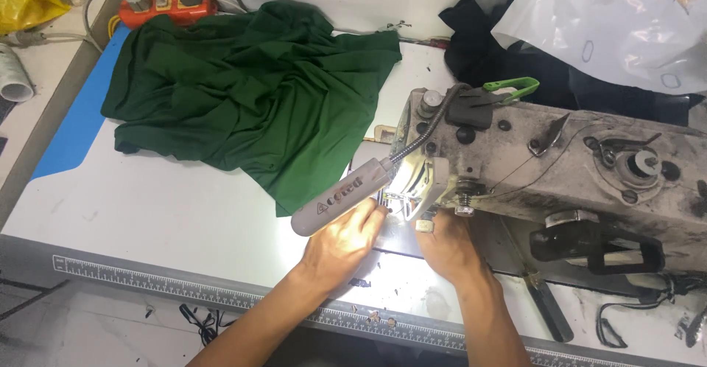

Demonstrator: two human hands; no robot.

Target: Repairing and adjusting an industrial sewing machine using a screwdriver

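Both hands meet under the lit needle area of the grimy sewing machine (560, 168): left hand (346, 243) beneath the grey lamp (340, 203), right hand (445, 245) beside it; their grip is hidden. Green fabric (247, 87) lies bunched on the white surface (147, 205), well apart.

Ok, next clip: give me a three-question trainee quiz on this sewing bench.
1. True or false: the green cloth lies under the needle.
2. Both hands work beneath which lit fixture? A) gooseneck lamp B) ceiling tube C) torch
3. Which hand sits directly under the lamp head?

Key:
1. False; it is heaped on the white table, left of the sewing machine.
2. A, the gooseneck lamp.
3. The left hand; the right hand is beside the needle area.
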